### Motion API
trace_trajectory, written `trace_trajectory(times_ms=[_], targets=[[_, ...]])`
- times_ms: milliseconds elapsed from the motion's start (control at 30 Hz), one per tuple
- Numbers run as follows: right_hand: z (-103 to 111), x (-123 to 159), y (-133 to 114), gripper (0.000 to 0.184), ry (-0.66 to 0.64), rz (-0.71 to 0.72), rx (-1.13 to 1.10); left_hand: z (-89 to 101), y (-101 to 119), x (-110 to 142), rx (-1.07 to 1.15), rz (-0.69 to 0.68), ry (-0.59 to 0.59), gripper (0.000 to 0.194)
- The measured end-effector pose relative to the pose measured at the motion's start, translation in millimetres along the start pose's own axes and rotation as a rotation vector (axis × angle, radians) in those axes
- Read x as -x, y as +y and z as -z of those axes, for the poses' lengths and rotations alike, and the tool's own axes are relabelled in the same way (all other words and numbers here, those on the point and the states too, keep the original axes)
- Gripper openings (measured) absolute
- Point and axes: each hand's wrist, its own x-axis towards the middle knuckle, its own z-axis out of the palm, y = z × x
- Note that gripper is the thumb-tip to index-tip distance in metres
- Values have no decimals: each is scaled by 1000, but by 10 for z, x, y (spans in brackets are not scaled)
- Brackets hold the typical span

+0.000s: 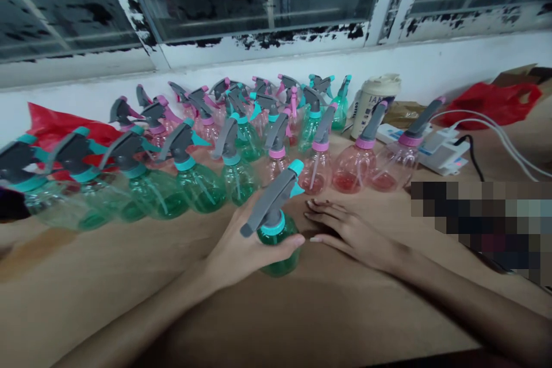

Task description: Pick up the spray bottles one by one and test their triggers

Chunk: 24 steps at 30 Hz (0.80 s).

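Note:
My left hand (241,247) is wrapped round the body of a green spray bottle (280,267) with a grey and turquoise trigger head. The bottle stands near the middle of the table, its nozzle pointing away from me to the right. Just right of it, my right hand (345,227) rests low over the table with fingers stretched out and nothing in them. Behind my hands runs a front row of spray bottles: green ones (200,190) on the left, clear pink ones (353,169) on the right.
More spray bottles (245,135) crowd behind the front row along the wall. At back right are a paper cup (375,98), a white power strip (444,152) with cables, and a red plastic bag (491,103). Another red bag (64,126) lies at left. A blurred-out patch covers the right edge.

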Motion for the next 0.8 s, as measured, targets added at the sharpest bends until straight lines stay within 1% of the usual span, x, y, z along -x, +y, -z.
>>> trace_trajectory(times_ms=[167, 267, 333, 400, 500, 600, 700, 767, 800], targets=[[4, -14, -14, 49, -28, -16, -3, 41, -32, 126, 35, 21, -40, 36], [68, -28, -33, 50, -73, -13, -4, 91, -13, 186, 37, 8, -46, 30], [144, -44, -70, 50, -106, -20, 0, 154, 3, 247, 13, -1, -29, 30], [230, -74, -135, 47, -136, -38, 17, 247, 1, 339, -18, -2, 16, 30], [324, -171, -292, 43, -162, -39, 39, 446, -65, 541, -43, 18, 93, 29], [338, -362, -534, 42, -187, 8, 43, 712, -206, 807, -47, 69, 161, 30], [267, -642, -865, 40, -215, 60, 28, 1017, -395, 1112, -76, 156, 246, 32], [177, -852, -1109, 38, -214, 112, -11, 1222, -536, 1324, -94, 208, 333, 41], [120, -956, -1228, 36, -203, 145, -34, 1323, -609, 1427, -105, 244, 359, 43]])
